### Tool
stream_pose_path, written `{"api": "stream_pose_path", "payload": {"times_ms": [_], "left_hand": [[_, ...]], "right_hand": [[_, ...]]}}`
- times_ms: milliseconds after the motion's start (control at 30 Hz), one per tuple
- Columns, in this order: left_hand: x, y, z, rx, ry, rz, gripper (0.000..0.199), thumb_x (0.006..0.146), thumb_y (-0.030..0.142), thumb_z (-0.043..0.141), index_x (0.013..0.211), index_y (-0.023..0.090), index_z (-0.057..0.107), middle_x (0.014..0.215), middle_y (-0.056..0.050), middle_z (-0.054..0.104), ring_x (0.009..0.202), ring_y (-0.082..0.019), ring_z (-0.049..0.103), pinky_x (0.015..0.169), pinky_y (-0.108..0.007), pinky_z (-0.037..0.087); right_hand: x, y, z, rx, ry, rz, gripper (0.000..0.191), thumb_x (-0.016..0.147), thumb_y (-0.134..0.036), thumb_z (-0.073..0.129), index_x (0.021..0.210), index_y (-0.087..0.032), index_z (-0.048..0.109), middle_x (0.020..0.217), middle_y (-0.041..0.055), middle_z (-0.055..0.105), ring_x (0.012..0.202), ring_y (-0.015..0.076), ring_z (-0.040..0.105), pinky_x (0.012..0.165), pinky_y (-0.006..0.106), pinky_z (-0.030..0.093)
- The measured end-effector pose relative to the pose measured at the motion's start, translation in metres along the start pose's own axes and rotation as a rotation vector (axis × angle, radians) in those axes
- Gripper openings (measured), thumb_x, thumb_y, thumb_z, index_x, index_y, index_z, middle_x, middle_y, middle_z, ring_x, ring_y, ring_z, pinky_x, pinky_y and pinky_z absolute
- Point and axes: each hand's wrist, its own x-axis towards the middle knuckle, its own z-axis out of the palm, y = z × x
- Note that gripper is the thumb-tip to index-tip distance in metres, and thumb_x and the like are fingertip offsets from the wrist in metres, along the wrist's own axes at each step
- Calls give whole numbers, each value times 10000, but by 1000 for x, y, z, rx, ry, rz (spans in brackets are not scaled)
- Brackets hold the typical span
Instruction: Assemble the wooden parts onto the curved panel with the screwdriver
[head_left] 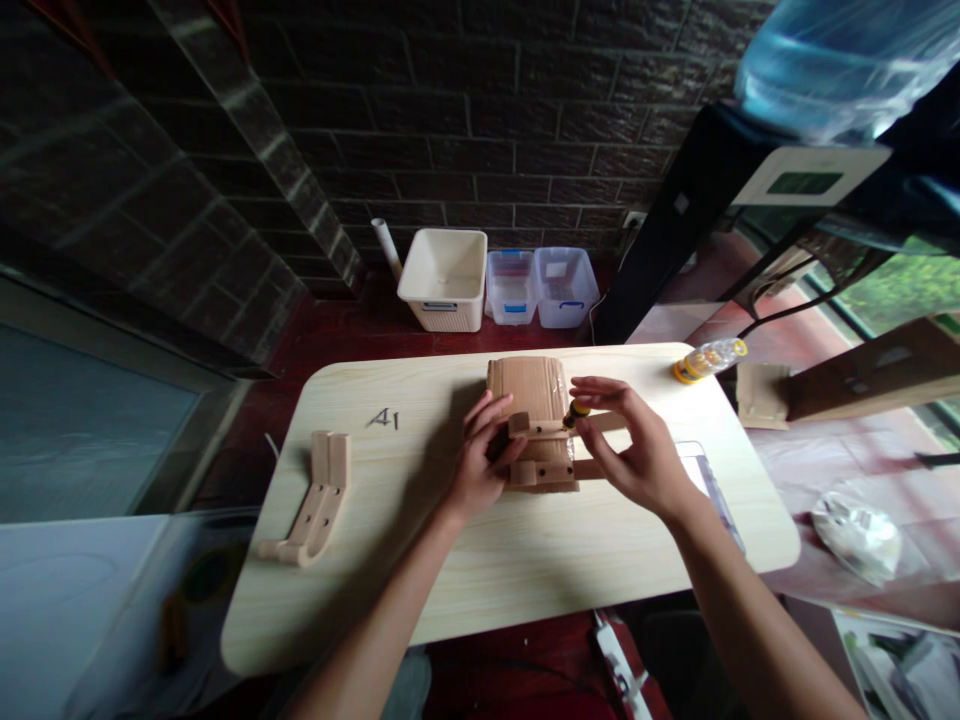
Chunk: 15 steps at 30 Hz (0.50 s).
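Note:
My left hand (484, 455) rests on the left end of two curved wooden pieces, its fingers curled around the upper one (551, 428). The lower wooden piece (544, 473) lies parallel to it, with dark holes or screw heads along it. Both lie across a brown cardboard box (529, 378) on the table. My right hand (626, 440) pinches a small yellow-and-black screwdriver (576, 412) between thumb and fingers. The screwdriver's lower end meets the upper wooden piece; its tip is too small to make out.
Two similar curved wooden pieces (319, 500) lie together on the table's left, near several dark screws (384, 418). A clear plastic bottle with yellow parts (709, 360) lies at the right back. A flat, screen-like device (709, 485) is beside my right forearm. Bins (444, 285) stand behind the table (405, 600).

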Motion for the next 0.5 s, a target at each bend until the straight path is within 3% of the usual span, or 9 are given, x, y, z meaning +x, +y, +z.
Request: {"api": "stream_pose_path", "payload": {"times_ms": [100, 200, 367, 500], "left_hand": [[0, 0, -1, 4, 2, -4, 220, 956, 384, 647, 1140, 274, 700, 1489, -47, 572, 1521, -293, 346, 1261, -563, 326], [0, 0, -1, 7, 3, -1, 207, 958, 389, 644, 1117, 271, 703, 1487, -48, 574, 1519, -295, 351, 1260, -562, 328], [-1, -1, 0, -6, 9, 10, 223, 958, 385, 646, 1140, 268, 698, 1483, -56, 577, 1521, -290, 348, 1257, -564, 334], [0, -2, 1, -11, 10, 6, 219, 959, 379, 645, 1142, 270, 697, 1488, -48, 573, 1524, -281, 343, 1264, -557, 326]], "right_hand": [[-3, -6, -2, 24, -69, 2, 171, 1000, -279, 588, 1167, -259, 615, 1391, 121, 623, 1251, 276, 637, 1029, 474, 564], [-6, -4, -1, 36, -94, 3, 167, 1016, -259, 558, 1177, -265, 605, 1347, 106, 664, 1231, 256, 655, 1014, 451, 573], [-5, 12, 4, -18, 41, -7, 122, 1005, -281, 591, 1125, -268, 610, 1156, 91, 710, 1128, 248, 688, 919, 433, 605], [-2, 13, 5, -29, 92, -1, 115, 977, -292, 639, 1086, -265, 612, 1127, 93, 692, 1081, 250, 694, 882, 434, 615]]}}
